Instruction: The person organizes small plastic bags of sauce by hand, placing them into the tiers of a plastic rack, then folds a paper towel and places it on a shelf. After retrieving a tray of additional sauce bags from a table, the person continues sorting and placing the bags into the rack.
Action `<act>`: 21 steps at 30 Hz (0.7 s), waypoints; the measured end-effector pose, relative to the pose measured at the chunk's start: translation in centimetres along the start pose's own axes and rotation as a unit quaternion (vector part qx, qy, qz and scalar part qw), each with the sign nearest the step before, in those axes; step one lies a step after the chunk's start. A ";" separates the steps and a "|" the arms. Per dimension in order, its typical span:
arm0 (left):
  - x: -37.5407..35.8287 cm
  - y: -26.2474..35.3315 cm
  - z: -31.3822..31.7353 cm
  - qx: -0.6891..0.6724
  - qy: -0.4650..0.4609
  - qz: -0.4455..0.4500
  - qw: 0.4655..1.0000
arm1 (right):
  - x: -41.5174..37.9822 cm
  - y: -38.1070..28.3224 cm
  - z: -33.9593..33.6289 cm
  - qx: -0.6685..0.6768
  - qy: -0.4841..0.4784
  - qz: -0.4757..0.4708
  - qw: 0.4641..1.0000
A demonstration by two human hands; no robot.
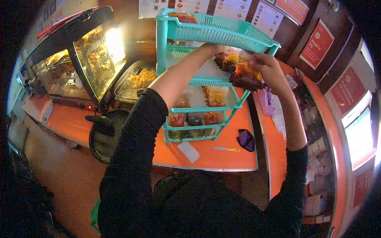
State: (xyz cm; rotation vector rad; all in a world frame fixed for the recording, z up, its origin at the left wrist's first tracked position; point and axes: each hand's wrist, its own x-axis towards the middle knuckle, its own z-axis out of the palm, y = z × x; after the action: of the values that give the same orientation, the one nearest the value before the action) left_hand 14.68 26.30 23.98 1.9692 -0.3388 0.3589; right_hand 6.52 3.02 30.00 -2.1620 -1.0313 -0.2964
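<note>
Both arms reach up to the second tier of a teal plastic rack (162, 47). My right hand (269, 69) is closed on the top of clear sauce packets (247, 75), filled with dark red-brown sauce, at the tier's right front edge. Inside the tier, my left hand (222, 50) is at the top of more packets (229, 62) with orange and dark contents; its fingertips are partly hidden. Lower tiers hold further packets, with yellow-orange ones (217, 97) on the third and red ones (176, 119) below.
A lit glass food warmer (95, 59) stands left, beside a tray of fried food (142, 78) and a black round tray (101, 137). On the orange counter (206, 156) lie a yellow-handled knife (227, 149), a white card (189, 152) and a dark purple item (246, 140).
</note>
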 end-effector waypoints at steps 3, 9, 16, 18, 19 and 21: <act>0.5 0.2 -0.4 -0.018 0.003 0.001 1.000 | 0.2 -0.3 0.5 0.131 -0.002 0.055 0.990; 0.0 -0.4 -0.5 -0.061 0.011 -0.012 0.998 | 1.4 0.3 0.4 0.147 -0.093 0.162 0.971; 0.5 -0.7 -1.0 -0.118 0.011 -0.034 0.992 | 2.9 1.2 2.6 0.073 -0.040 0.130 0.988; -0.2 -0.9 -0.9 -0.131 0.012 -0.037 0.991 | 3.6 2.0 3.2 -0.031 0.005 0.077 0.997; -0.3 -1.1 -0.5 -0.137 0.012 -0.038 0.990 | 4.2 2.3 3.1 -0.031 0.004 0.079 0.996; -0.3 -1.3 -1.2 -0.152 0.009 -0.041 0.988 | 4.9 3.1 2.9 -0.109 -0.028 0.095 0.989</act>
State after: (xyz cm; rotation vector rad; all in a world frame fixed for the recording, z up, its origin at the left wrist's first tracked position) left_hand 14.80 27.88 23.28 1.6742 -0.2829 0.2553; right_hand 11.75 6.58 28.65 -2.4581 -0.8464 -0.2698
